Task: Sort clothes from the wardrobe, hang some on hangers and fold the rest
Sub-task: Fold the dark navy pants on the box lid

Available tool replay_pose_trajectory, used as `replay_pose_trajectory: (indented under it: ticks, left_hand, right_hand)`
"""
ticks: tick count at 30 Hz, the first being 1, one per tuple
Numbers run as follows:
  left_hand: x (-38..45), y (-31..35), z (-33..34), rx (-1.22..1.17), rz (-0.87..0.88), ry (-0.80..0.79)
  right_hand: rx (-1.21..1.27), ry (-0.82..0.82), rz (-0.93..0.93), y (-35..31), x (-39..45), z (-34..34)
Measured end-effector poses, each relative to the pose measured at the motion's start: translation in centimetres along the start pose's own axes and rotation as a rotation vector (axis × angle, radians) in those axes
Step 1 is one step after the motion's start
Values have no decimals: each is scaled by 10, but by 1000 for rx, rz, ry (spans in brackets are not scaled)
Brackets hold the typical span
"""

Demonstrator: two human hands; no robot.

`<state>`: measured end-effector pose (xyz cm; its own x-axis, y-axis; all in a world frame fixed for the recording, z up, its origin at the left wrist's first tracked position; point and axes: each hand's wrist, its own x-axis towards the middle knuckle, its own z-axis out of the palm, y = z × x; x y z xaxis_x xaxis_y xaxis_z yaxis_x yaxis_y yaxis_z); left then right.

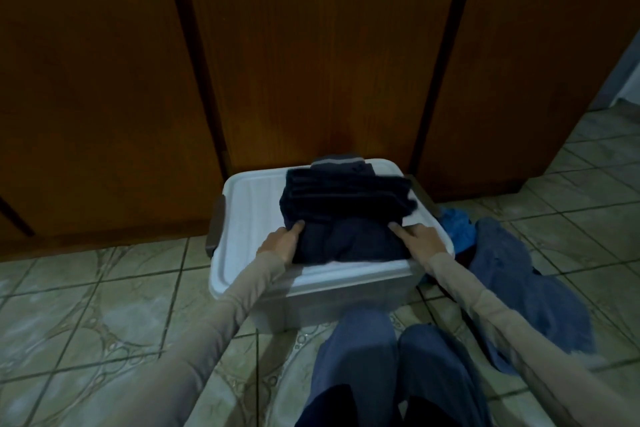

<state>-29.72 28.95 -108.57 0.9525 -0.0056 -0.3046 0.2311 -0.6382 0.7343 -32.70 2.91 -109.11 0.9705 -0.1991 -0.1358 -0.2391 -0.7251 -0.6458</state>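
A stack of folded dark navy clothes (346, 204) lies on the lid of a white plastic storage box (249, 211) in front of the wardrobe doors. My left hand (282, 241) grips the stack's near left corner, thumb on top and fingers tucked under the cloth. At the near right corner my right hand (420, 239) holds the stack the same way, thumb pressed on the fabric. A grey-trimmed garment (337, 161) peeks out behind the stack. Both my arms wear beige sleeves.
Brown wooden wardrobe doors (311, 45) stand shut right behind the box. A loose blue garment (519, 281) and a brighter blue cloth (457, 224) lie on the tiled floor (86, 305) to the box's right. My knees in blue trousers (363, 350) touch the box's front.
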Motion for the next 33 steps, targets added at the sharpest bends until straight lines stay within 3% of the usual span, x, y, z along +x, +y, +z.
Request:
replay_pose_trajectory:
  ticks: [3,6,10,16,19,23,26,28,33]
  left_hand:
    - [6,9,3,-76,-60,40]
    - [2,8,10,-139,78,120]
    - [-9,10,13,-217,185,177]
    - [-18,12,21,-27,157,222]
    - [-11,9,17,-86,151,201]
    - [-4,9,10,-311,79,199]
    - [-15,6,14,-99,125,462]
    - [-28,2,17,93,138,563]
    - [-46,4,32,246,95,444]
  right_hand:
    - [-98,-9,39,-8,-1,-1]
    - [-278,23,27,-9,-3,-2]
    - [-264,118,11,-20,-6,-2]
    - [-345,355,-111,-27,-5,10]
    - [-115,303,-10,-18,2,0]
    - [140,107,74,-5,10,-13]
    - [277,128,89,-4,2,-12]
    - [243,221,67,-2,-6,-8]
    - [190,304,-34,-5,-23,7]
